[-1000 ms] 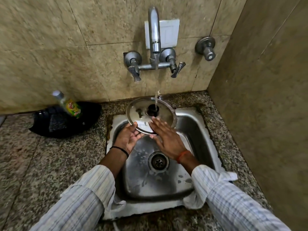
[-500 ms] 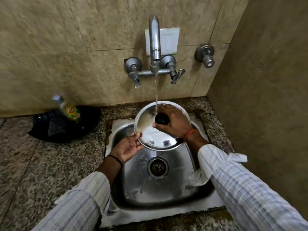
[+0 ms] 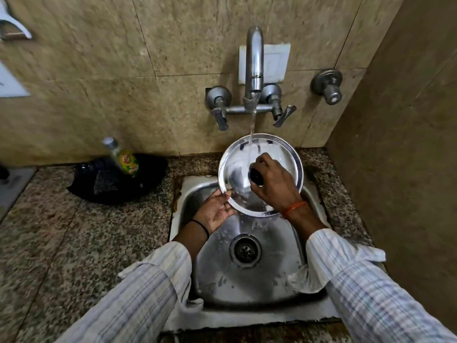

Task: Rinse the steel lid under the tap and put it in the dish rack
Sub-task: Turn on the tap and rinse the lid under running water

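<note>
Fingers of the right hand (image 3: 274, 184) wrap the black knob (image 3: 256, 176) at the middle of the steel lid (image 3: 237, 169), gripping it firmly, while the left hand (image 3: 215, 210) cups the lid's near-left rim, fingers loosely curled with the thumb on the edge. That lid is held tilted over the far part of the sink (image 3: 247, 280), its top face toward the camera, and the stream from the tap (image 3: 253, 63) lands on its upper middle, just left of the knob. To rinse well, I judge the lid should be turned by the knob so the water sweeps the whole face and rim, then flipped to wet the underside, the left hand sliding along the edge rather than pinching it. Wet steel is slippery, so the knob grip should carry the weight. No dish rack shows here; a soap bottle (image 3: 123, 158) stands on the counter (image 3: 61, 243) to the left.
</note>
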